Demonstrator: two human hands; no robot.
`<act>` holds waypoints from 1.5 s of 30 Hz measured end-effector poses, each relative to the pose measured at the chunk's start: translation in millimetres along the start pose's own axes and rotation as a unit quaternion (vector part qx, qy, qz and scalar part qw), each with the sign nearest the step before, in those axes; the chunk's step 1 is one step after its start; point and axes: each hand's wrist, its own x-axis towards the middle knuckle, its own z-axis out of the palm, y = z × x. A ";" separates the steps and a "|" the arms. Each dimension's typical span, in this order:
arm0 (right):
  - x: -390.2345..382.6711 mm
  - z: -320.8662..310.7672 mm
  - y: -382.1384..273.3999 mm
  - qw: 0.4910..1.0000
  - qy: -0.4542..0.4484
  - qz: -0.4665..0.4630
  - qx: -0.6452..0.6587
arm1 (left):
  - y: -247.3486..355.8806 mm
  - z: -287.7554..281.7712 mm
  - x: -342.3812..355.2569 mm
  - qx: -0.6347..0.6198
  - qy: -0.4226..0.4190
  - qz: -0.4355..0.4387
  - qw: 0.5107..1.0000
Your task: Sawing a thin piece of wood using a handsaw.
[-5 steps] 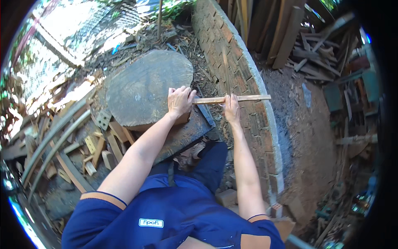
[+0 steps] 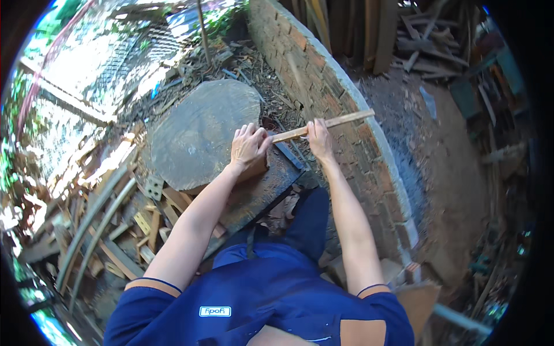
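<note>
A thin, pale wooden stick (image 2: pixel 346 119) runs from my left hand out to the right, slanting upward over the brick wall. My left hand (image 2: pixel 249 145) is closed on its left end at the right edge of the large round stump (image 2: pixel 196 132). My right hand (image 2: pixel 318 140) grips the stick farther along, with its free end sticking out past the fingers. Beneath the stump is a dark, worn platform (image 2: pixel 254 202) with sawdust on it.
A low brick wall (image 2: pixel 369 167) curves along my right, with leaning boards (image 2: pixel 378 40) and heaped timber (image 2: pixel 427 49) beyond. Wood offcuts and curved strips (image 2: pixel 107 213) lie at my left. Mesh fencing (image 2: pixel 121 63) and a thin post (image 2: pixel 203 34) stand at the back.
The stick has tilted, its right end now higher. My right hand has risen slightly with it. The whole view has shifted a little.
</note>
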 end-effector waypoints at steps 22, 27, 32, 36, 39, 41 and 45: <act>-2.0 -68.7 -66.4 0.997 0.068 -0.003 0.031 | 10.3 -43.9 1.9 -0.445 -0.296 -0.248 0.808; -13.5 -46.9 -56.5 0.993 0.088 0.007 0.083 | 12.3 -39.4 1.4 -0.111 -0.180 -0.192 0.958; -25.9 -12.7 -32.3 0.988 0.098 0.049 0.113 | 6.3 -24.6 2.3 0.071 -0.157 -0.203 0.964; -21.8 3.8 -13.0 0.981 0.109 0.081 0.135 | -1.6 -5.6 -3.7 0.105 -0.051 -0.093 0.989; -26.6 12.0 -5.8 0.977 0.099 0.112 0.150 | -1.0 -0.8 -8.7 0.129 -0.019 -0.065 0.989; -30.9 13.8 -8.3 0.979 0.123 0.096 0.130 | 1.5 0.1 -9.2 0.138 -0.017 -0.069 0.988; -34.1 10.4 -10.0 0.982 0.102 0.098 0.125 | 3.8 -0.7 -6.7 0.140 -0.012 -0.079 0.987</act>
